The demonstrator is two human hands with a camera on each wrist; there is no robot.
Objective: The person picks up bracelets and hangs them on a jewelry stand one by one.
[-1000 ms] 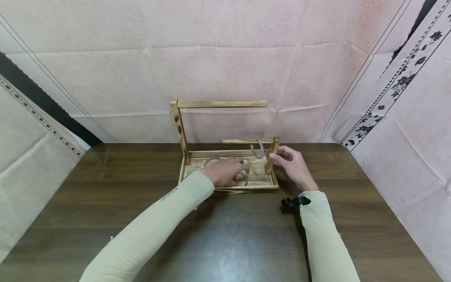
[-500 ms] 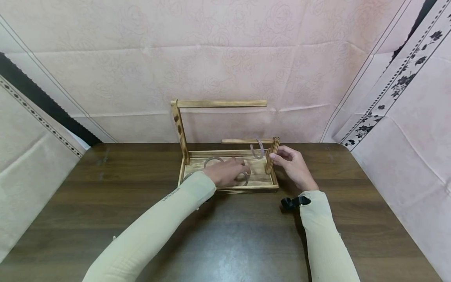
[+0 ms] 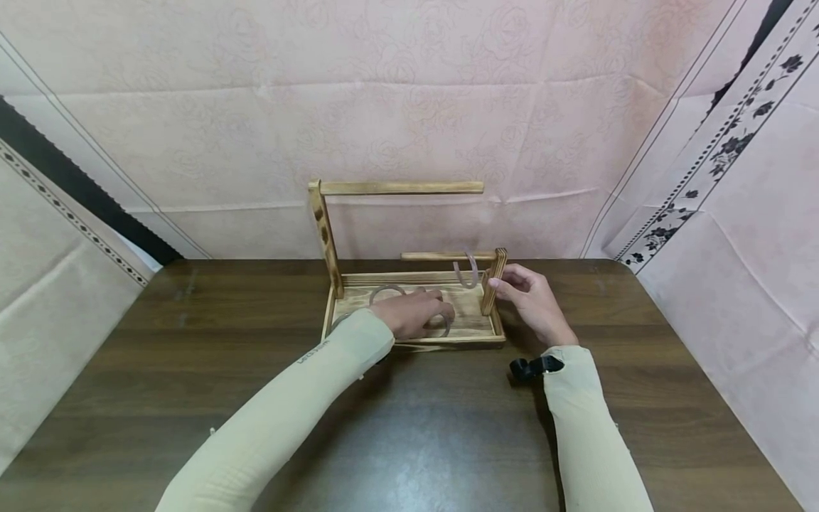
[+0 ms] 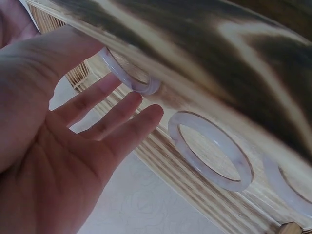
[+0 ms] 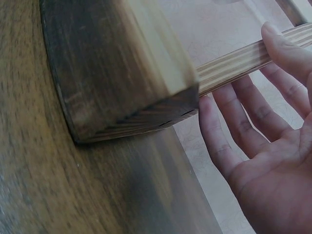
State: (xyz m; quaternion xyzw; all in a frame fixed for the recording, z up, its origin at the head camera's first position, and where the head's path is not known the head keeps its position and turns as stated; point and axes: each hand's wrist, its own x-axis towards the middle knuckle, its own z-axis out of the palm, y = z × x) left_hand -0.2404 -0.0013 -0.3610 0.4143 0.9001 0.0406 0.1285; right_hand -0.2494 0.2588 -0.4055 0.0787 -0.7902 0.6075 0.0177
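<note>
A wooden stand has a tray base, two posts and two horizontal bars. My left hand reaches into the tray, its thumb and index finger at the near edge of a pale bangle; the thumb tip is hidden behind the tray's wall. The other fingers spread loosely. In the left wrist view a second bangle and part of a third bangle lie in the tray. Another bangle hangs on the lower bar. My right hand grips the short right post between thumb and fingers.
The stand sits near the back edge of a dark wooden table. Its upper bar rises above the tray from the left post. A pale patterned cloth hangs behind, with more cloth at both sides.
My left hand has shifted very slightly to the right within the tray, its forearm moving with it. The right hand stays on the post, and the hanging bangle has not visibly moved.
</note>
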